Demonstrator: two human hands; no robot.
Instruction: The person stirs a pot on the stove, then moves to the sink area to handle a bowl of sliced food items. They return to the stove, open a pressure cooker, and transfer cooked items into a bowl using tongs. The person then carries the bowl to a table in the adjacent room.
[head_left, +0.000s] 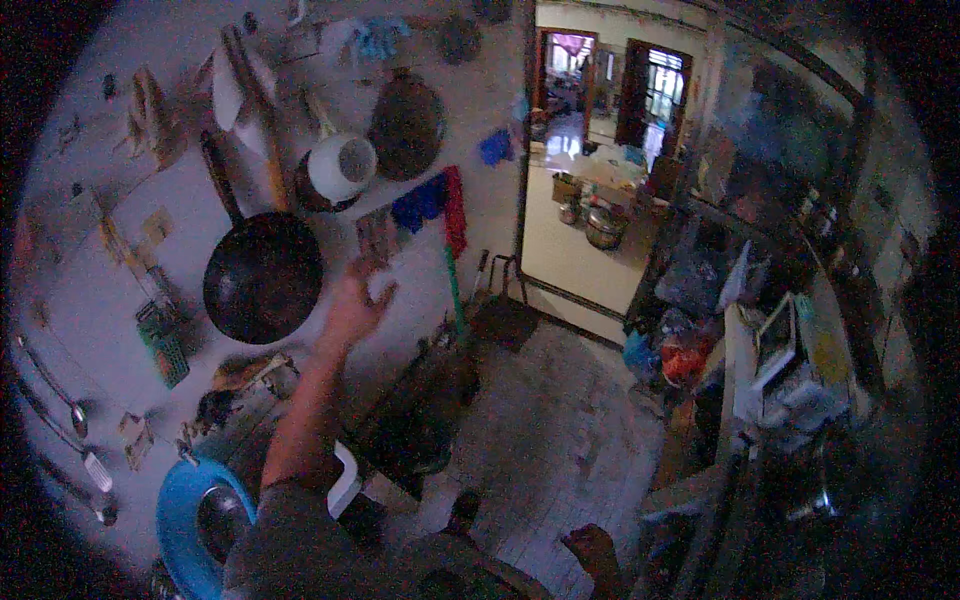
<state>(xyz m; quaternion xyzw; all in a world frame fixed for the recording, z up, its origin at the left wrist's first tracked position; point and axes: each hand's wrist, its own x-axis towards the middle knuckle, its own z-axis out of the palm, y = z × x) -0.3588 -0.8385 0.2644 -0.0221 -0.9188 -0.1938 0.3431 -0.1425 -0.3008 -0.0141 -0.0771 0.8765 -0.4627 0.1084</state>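
Note:
My left hand (360, 304) is stretched out towards the wall on the left, fingers apart, just right of a dark frying pan (262, 277) that hangs there by its handle. Its fingertips are at or in front of a small brownish cloth (376, 236); whether they touch it I cannot tell. Blue cloths (420, 206) and a red cloth (454, 214) hang beyond the fingers. A white pot or mug (341, 166) and a dark round pan (407, 127) hang higher up. Low at the bottom, my right hand (589, 544) is blurred and dim, with its fingers seemingly curled.
A blue basin (176, 517) stands at the lower left, below a green plastic basket (163, 351) on the wall. A dustpan (504, 319) lies by the doorway on the tiled floor (555, 420). Plastic bags (686, 356) and cluttered shelving line the right side.

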